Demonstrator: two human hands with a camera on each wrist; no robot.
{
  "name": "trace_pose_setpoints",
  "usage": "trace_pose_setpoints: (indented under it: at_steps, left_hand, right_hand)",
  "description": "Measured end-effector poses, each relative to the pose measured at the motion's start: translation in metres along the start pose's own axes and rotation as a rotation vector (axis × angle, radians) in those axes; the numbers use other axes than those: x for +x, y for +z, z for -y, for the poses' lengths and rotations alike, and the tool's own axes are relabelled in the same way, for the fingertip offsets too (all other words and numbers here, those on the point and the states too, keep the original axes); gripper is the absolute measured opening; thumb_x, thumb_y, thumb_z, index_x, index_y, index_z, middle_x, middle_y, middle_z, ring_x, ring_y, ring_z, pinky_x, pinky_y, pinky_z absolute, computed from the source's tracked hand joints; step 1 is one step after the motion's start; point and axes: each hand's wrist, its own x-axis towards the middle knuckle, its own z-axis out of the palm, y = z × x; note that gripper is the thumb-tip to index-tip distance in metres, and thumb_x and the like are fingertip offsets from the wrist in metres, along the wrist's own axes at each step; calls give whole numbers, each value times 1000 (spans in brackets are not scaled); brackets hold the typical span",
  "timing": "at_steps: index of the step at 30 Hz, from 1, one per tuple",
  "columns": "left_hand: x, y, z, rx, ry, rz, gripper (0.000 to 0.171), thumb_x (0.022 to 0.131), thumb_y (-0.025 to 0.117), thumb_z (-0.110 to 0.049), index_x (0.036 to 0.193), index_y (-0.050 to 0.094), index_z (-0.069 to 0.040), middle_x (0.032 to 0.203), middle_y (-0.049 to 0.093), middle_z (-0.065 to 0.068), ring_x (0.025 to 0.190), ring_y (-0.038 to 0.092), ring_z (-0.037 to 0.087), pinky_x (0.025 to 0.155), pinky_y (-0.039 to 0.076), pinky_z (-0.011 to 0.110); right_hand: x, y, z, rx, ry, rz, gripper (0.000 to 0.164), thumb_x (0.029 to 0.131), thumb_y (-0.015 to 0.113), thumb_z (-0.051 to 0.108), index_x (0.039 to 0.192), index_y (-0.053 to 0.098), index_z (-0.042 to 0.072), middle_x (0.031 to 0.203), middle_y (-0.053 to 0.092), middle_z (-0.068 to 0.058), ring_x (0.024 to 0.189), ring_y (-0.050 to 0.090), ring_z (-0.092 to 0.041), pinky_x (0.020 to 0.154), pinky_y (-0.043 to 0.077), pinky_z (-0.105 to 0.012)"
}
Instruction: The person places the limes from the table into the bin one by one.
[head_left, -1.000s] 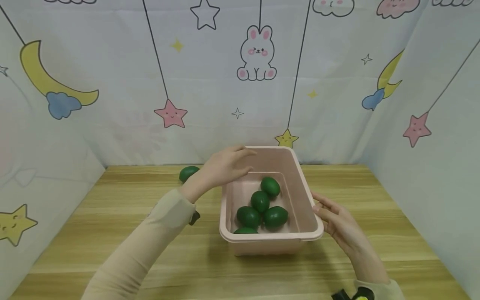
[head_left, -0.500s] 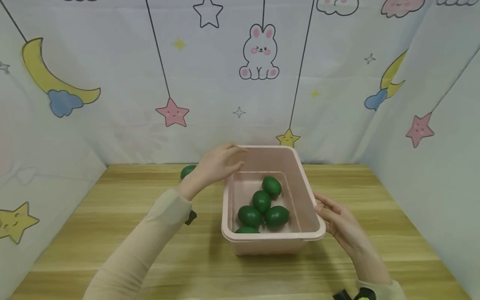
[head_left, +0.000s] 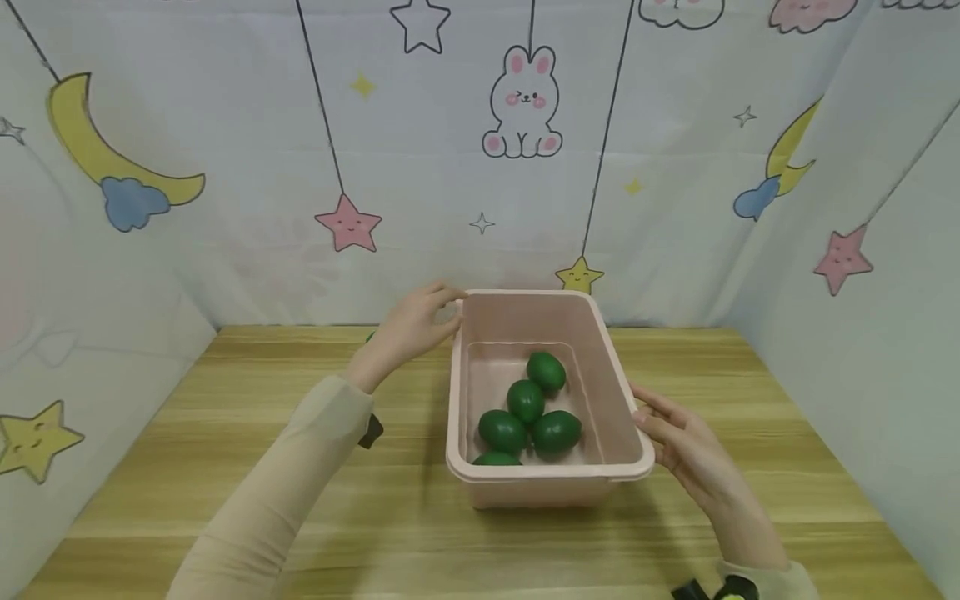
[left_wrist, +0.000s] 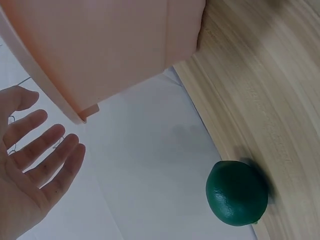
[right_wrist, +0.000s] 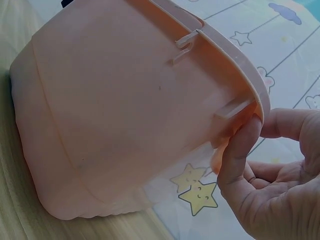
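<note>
A pink plastic bin stands on the wooden table, with several dark green lime-like fruits lying on its floor. My right hand pinches the bin's right rim; in the right wrist view its thumb and fingers close on the lip. My left hand is beside the back left corner of the rim, holding nothing, its fingers spread and slightly bent. Another green fruit lies on the table left of the bin, near the back edge, mostly hidden behind my left hand in the head view.
The wooden table ends at a white printed cloth behind it. More of this cloth hangs at the left and right sides. Black wrist gear sits at my right cuff.
My left hand has moved left from over the bin to beside its rim, covering most of the outside fruit in the head view. My right hand keeps its hold on the rim.
</note>
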Motion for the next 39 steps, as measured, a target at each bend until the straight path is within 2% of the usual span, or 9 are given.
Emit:
trace_pose_setpoints:
  at_steps: [6,13,25,33,39]
  left_hand:
    - [-1,3,12,-7,-30,-9,40,95,57,-31,129,59,-11,126,60,10,114,59,29,93,51,47]
    - [-2,3,25,-22,-97,6,41,95,57,-30,133,56,-13,132,56,10,115,58,30,93,51,49]
    - [-2,7,51,18,-111,8,42,95,55,-27,134,55,-11,132,55,13,113,58,32,92,51,49]
    - [-4,17,69,90,-85,-47,39,95,55,-22,132,57,-9,128,57,14,120,54,32,101,46,49]
    - [-7,21,81,124,-108,-37,39,94,56,-21,131,57,-8,128,57,15,121,53,33,101,46,50]
  right_hand:
    - [0,-1,2,-22,3,-1,63,100,47,11,149,14,-10,99,59,5,91,61,-5,81,56,-22]
    - [0,1,3,1,-3,2,62,100,47,10,148,14,-11,98,59,5,90,62,-4,80,56,-21]
    - [-1,1,2,-6,-2,-4,60,100,47,10,148,17,-10,100,59,4,92,62,-6,82,56,-22]
    - [-2,1,-1,36,-32,29,45,100,45,8,144,36,4,99,60,6,90,62,-5,82,56,-24]
    - [-4,0,0,49,-41,44,48,101,44,8,146,31,1,99,60,6,91,62,-5,83,56,-23]
